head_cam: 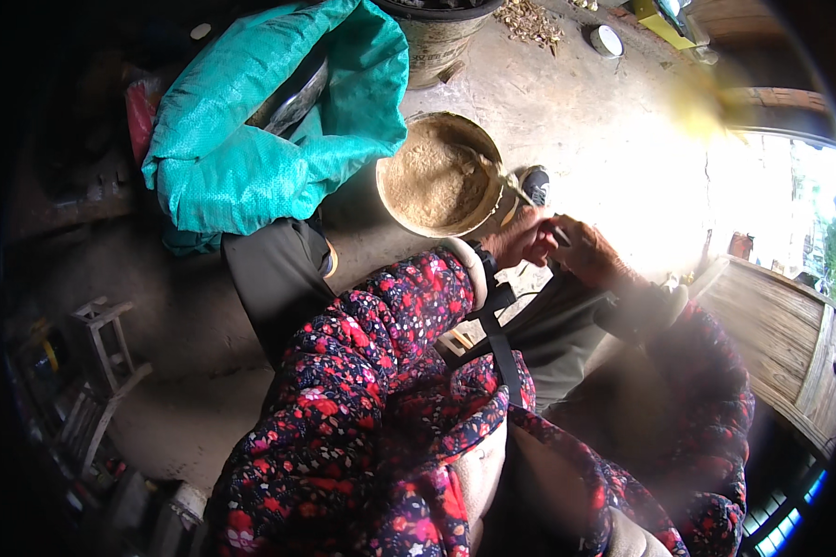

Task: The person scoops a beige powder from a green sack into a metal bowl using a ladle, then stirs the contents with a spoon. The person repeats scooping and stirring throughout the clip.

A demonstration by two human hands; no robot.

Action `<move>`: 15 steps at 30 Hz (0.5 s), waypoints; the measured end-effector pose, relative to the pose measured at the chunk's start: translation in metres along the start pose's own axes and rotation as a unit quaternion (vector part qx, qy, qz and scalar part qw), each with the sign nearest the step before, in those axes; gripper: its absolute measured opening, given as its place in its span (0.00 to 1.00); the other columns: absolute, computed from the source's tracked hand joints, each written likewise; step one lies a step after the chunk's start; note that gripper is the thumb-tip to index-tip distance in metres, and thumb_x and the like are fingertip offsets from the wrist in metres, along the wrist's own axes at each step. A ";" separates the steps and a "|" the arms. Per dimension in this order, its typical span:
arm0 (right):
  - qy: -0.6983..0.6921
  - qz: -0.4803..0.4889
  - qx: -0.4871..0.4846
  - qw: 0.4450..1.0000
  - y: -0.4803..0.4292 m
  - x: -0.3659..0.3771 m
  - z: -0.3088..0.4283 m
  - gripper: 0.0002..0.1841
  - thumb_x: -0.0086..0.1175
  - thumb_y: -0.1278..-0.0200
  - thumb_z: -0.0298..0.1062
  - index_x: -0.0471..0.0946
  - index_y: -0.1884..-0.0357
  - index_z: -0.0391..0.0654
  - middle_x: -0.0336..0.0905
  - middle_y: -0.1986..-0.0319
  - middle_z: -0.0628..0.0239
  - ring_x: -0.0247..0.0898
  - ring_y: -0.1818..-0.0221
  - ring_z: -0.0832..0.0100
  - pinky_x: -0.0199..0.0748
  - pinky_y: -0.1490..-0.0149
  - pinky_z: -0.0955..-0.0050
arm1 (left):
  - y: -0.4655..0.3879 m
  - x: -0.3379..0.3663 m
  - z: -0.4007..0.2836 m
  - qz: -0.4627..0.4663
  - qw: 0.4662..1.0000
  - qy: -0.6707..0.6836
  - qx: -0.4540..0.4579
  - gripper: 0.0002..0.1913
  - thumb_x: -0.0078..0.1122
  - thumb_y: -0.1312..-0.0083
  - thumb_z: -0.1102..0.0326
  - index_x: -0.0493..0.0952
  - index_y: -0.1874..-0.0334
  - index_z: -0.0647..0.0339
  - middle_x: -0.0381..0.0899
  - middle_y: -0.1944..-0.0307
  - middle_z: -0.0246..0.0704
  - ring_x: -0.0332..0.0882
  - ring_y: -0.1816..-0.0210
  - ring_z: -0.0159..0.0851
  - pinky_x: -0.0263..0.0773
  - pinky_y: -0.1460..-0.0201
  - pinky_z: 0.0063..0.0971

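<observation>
My left hand (515, 238) and my right hand (585, 249) are close together, both closed around the handle of a stick-like tool (519, 189). Its far end reaches over the rim into a round bucket (388, 203) on the floor. Inside the bucket is a pale brown, crumbly mash (435, 174), and the mash hides the tool's tip. Some of the same stuff clings to the shaft and the inner wall. The bucket stands between my feet, with one dark shoe (535, 184) just right of it.
An open teal woven sack (244, 188) with a shiny dark object in it stands left of the bucket. Behind is a larger tub (435, 45). A wooden stool (104, 348) lies left, a wooden panel (766, 320) right. Debris (529, 24) and a round lid-like object (607, 42) are farther off.
</observation>
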State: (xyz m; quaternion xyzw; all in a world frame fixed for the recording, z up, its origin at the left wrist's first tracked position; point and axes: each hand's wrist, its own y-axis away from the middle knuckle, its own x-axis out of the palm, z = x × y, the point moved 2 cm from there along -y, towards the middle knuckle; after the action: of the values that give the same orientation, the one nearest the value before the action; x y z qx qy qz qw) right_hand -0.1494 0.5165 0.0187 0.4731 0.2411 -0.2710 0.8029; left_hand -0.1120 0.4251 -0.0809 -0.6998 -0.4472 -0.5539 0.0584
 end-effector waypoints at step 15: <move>-0.112 0.139 -0.350 0.920 0.044 -0.001 0.017 0.14 0.47 0.53 0.15 0.68 0.62 0.40 0.66 0.59 0.56 0.66 0.68 0.70 0.68 0.67 0.78 | 0.074 0.008 0.011 -0.067 0.993 0.084 -0.043 0.14 0.45 0.36 0.50 0.70 0.65 0.54 0.70 0.82 0.25 0.64 0.83 0.24 0.60 0.80 0.18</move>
State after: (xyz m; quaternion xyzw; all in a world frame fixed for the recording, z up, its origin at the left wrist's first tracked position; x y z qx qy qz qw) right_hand -0.1188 0.5195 0.0541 0.1573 0.1609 -0.1062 0.9685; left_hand -0.0534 0.3923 -0.0479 -0.6213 -0.4624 -0.6319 0.0283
